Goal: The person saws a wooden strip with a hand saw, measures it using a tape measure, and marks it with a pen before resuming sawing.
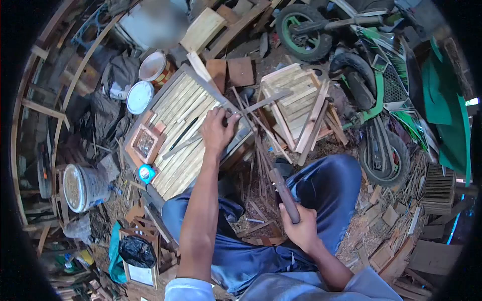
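My left hand (pixel 219 129) rests at the right edge of a slatted wood panel (pixel 181 118), its fingers curled and pressed together. Whatever lies between those fingertips is too small or hidden to name. A flat grey strip (pixel 268 102) extends to the right just beyond them. Over my lap, my right hand (pixel 300 228) is closed around a dark brown wooden handle (pixel 284 195), which points up and away toward the panel. On the panel lie a black pen-like stick (pixel 184 133), a small wooden box of nails or bits (pixel 144 143) and a blue tape measure (pixel 146 173).
A second slatted wood piece (pixel 296 98) lies to the right, with loose strips leaning on it. Beyond stands a green small motorbike (pixel 379 90). Buckets (pixel 75 188) are at the left, and wood scraps (pixel 386 215) cover the ground. A person is partly visible at the top.
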Demonstrator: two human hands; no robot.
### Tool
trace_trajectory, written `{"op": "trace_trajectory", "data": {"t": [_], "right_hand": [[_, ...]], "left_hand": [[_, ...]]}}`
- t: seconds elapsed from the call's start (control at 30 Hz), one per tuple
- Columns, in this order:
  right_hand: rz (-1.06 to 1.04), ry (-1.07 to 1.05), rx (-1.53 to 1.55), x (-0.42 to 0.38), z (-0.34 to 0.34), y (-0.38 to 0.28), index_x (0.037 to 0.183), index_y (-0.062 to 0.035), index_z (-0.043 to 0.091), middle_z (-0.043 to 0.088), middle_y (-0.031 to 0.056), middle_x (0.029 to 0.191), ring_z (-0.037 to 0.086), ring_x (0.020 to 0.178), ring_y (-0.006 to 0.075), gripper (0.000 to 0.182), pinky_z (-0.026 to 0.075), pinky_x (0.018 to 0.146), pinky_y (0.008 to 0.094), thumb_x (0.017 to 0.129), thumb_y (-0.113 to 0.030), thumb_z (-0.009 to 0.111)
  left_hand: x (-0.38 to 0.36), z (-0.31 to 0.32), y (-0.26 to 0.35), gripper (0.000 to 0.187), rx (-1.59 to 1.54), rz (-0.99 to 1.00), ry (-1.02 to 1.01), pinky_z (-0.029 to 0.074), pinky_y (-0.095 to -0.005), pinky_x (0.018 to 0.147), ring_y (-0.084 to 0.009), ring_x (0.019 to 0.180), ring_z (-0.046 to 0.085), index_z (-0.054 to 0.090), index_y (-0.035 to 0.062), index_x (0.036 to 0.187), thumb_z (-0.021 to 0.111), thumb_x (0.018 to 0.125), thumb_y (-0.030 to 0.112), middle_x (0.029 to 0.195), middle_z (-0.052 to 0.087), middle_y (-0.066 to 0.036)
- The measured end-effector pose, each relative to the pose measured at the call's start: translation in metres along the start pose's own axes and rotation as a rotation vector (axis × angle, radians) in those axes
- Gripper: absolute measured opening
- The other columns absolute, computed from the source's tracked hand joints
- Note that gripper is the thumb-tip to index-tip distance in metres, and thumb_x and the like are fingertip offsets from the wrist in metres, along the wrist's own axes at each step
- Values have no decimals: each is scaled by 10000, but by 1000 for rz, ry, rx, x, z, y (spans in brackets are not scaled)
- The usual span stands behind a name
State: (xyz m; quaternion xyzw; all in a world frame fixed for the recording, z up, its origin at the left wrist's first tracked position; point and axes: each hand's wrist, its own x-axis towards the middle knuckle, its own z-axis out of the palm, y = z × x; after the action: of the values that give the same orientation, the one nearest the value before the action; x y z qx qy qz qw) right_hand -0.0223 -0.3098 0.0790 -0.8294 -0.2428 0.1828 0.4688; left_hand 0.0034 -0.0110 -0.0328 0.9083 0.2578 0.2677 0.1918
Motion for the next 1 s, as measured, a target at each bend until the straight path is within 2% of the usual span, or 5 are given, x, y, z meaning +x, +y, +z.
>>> {"op": "trace_trajectory", "data": {"t": [0.33,0.37,0.73,0.87,1.0], "right_hand": [[22,-30,-9,47,30,3,889,20,681,556,183,559,632,486,257,241,457,495,359,920,-218,660],[105,-44,39,26,12,-8,893,-8,700,625,227,663,669,651,388,251,520,566,414,915,-256,666],[108,-95,-60,108,48,-9,914,7,687,561,248,621,599,605,434,301,475,559,419,922,-292,651],[124,-19,73,34,12,15,941,45,699,554,108,548,546,564,61,268,439,527,315,930,-221,668],[153,-38,-10,80,33,-9,736,37,611,440,-8,548,385,544,55,375,331,481,294,941,-273,661]], "left_hand": [[0,-4,7,332,-56,-52,-34,449,-429,693,-340,799,583,619,47,842,720,838,363,818,583,-127],[1,-3,5,331,-59,-53,-21,451,-428,693,-340,797,585,620,48,841,723,836,363,819,587,-126],[2,-6,6,349,-85,-47,-39,466,-447,710,-347,817,593,609,42,812,709,834,375,814,601,-127],[-7,1,0,386,-116,29,-12,491,-438,726,-330,849,613,639,48,822,723,804,425,851,623,-104],[-3,1,0,393,-111,-20,18,490,-435,715,-325,836,614,626,42,824,731,802,420,847,604,-117]]}}
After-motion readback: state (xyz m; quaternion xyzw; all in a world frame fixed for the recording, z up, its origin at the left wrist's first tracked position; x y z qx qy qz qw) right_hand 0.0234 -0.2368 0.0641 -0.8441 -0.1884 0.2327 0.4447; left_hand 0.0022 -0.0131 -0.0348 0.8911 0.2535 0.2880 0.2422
